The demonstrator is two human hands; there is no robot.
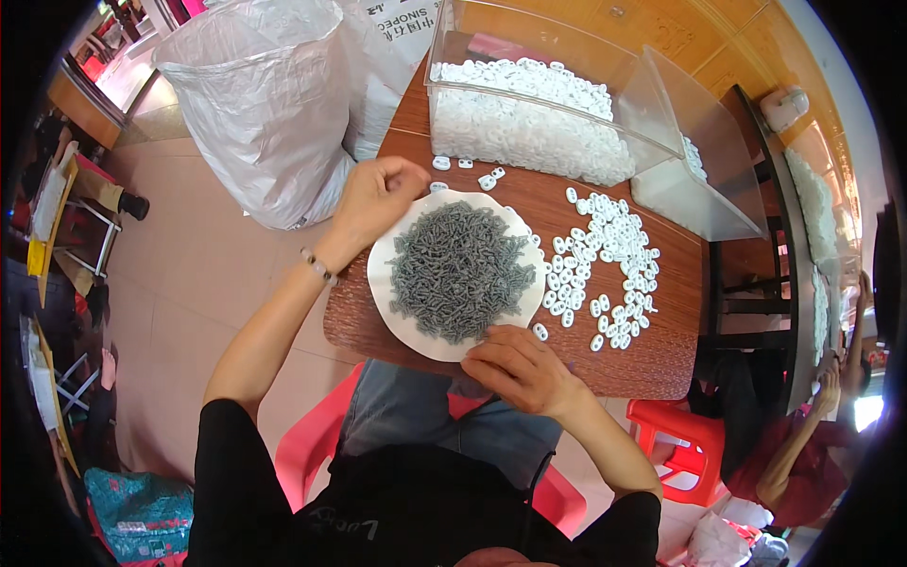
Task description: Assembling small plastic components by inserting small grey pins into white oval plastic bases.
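A white round plate (387, 283) on the wooden table (652, 364) holds a heap of small grey pieces (458, 269). My left hand (378, 194) rests at the plate's far left rim with its fingers curled; whether it holds something I cannot tell. My right hand (520, 369) lies at the plate's near rim, fingers bent down onto the table edge beside one white ring. Several small white plastic rings (605, 265) lie scattered to the right of the plate.
A clear plastic bin (529, 104) full of white rings stands at the table's far side. Large white sacks (265, 104) stand on the floor at the left. Another person in red (803, 454) sits at the right. Red plastic stools (675, 435) are below.
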